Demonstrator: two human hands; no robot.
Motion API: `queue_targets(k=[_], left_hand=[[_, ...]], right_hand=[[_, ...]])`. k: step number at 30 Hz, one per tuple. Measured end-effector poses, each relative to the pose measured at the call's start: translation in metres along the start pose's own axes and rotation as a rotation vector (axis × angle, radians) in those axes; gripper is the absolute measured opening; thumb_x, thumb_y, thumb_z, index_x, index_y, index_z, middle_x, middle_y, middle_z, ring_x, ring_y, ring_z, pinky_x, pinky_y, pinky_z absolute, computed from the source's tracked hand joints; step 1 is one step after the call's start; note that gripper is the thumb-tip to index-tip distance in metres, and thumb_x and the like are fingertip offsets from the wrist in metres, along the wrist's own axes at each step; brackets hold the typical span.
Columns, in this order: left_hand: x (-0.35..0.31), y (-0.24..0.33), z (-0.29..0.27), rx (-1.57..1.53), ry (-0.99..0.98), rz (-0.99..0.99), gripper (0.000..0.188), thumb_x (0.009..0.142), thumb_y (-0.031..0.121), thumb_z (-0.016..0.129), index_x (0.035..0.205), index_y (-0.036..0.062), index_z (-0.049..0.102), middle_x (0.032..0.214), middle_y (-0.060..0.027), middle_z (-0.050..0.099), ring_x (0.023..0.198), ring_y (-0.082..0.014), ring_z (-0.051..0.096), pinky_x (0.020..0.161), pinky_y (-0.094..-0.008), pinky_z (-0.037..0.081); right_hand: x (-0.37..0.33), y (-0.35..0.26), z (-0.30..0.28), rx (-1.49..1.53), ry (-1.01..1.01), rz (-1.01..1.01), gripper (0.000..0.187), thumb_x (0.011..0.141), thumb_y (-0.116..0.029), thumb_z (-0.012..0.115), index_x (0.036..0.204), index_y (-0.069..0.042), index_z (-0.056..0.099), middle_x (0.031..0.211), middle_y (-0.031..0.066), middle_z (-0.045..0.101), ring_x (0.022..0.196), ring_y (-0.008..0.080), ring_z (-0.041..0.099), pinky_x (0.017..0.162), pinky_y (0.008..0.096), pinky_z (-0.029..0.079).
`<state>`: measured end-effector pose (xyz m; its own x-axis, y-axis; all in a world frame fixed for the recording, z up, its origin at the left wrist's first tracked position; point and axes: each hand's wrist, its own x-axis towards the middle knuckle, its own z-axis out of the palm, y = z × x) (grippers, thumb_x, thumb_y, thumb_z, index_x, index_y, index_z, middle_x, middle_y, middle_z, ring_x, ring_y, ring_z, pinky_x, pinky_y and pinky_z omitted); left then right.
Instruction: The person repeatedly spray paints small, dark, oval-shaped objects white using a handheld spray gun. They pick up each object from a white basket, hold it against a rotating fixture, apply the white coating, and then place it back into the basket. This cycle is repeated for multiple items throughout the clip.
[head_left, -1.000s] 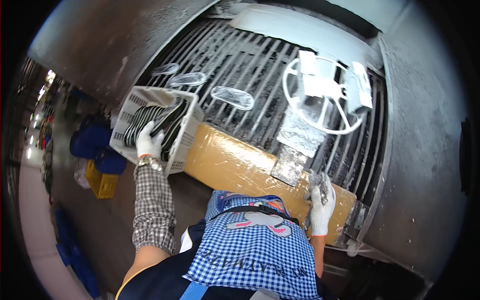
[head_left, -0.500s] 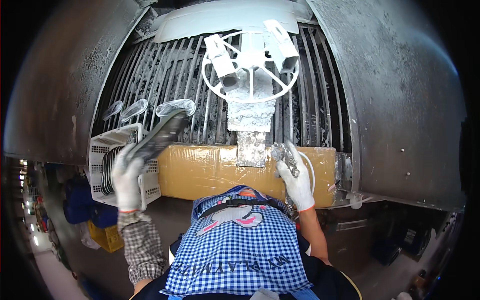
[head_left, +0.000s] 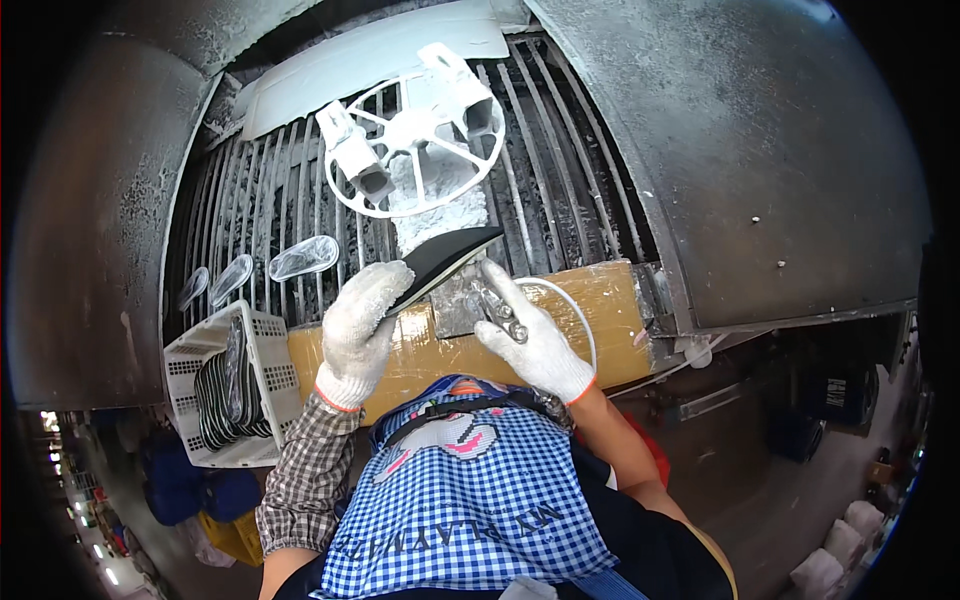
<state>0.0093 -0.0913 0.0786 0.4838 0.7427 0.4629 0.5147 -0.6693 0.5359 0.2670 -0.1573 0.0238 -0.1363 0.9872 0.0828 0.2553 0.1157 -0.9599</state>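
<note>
My left hand [head_left: 357, 333], in a white glove, grips one end of a dark shoe sole [head_left: 448, 262]. It is held up at a slant, with a pale rim along its lower edge. Close under its far end, my gloved right hand [head_left: 535, 343] is wrapped round a metal spray gun [head_left: 503, 315], whose head is partly hidden behind the sole. A pale hose [head_left: 573, 305] curves up beside that hand. Beyond both hands stands a white-crusted spoked wheel [head_left: 418, 172] carrying two box-shaped holders [head_left: 350, 150].
At left, a white plastic basket [head_left: 283, 395] holds several striped soles [head_left: 222, 395]. Clear sole-shaped pieces [head_left: 304, 259] lie on the slatted grate [head_left: 545, 150]. A taped cardboard box [head_left: 600, 295] spans the front. Metal panels [head_left: 740, 170] wall both sides.
My left hand has brought the sole rightward from above the basket to the spray gun. My right hand has shifted slightly left, and the view has turned.
</note>
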Motion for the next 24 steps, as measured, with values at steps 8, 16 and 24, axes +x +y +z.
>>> queue_targets(k=[8,16,24], left_hand=[[0.010,-0.001,0.004,0.059,0.050,0.132,0.058,0.069,-0.016,0.070,0.123,0.0043,0.077,0.126,-0.0178,0.075,0.123,-0.0403,0.069,0.108,-0.0479,0.055],[0.005,-0.004,0.012,0.055,0.048,0.120,0.056,0.071,-0.017,0.070,0.123,0.0023,0.076,0.127,-0.0187,0.074,0.124,-0.0413,0.068,0.109,-0.0480,0.054],[0.004,0.001,0.014,0.058,0.088,0.119,0.057,0.070,-0.016,0.071,0.123,0.0029,0.076,0.127,-0.0184,0.075,0.123,-0.0412,0.069,0.108,-0.0488,0.055]], right_hand=[[0.013,0.002,0.003,-0.047,-0.042,0.069,0.081,0.100,-0.027,0.069,0.169,-0.013,0.030,0.139,0.0359,0.063,0.128,0.0493,0.064,0.108,0.0472,0.051],[0.005,-0.018,0.022,0.028,-0.183,-0.011,0.080,0.101,-0.028,0.067,0.170,-0.015,0.029,0.115,0.0298,0.072,0.099,0.0449,0.073,0.090,0.0466,0.056],[0.008,-0.025,0.010,0.061,-0.160,0.102,0.076,0.100,-0.017,0.068,0.167,-0.003,0.034,0.160,0.0259,0.051,0.147,0.0344,0.053,0.121,0.0384,0.041]])
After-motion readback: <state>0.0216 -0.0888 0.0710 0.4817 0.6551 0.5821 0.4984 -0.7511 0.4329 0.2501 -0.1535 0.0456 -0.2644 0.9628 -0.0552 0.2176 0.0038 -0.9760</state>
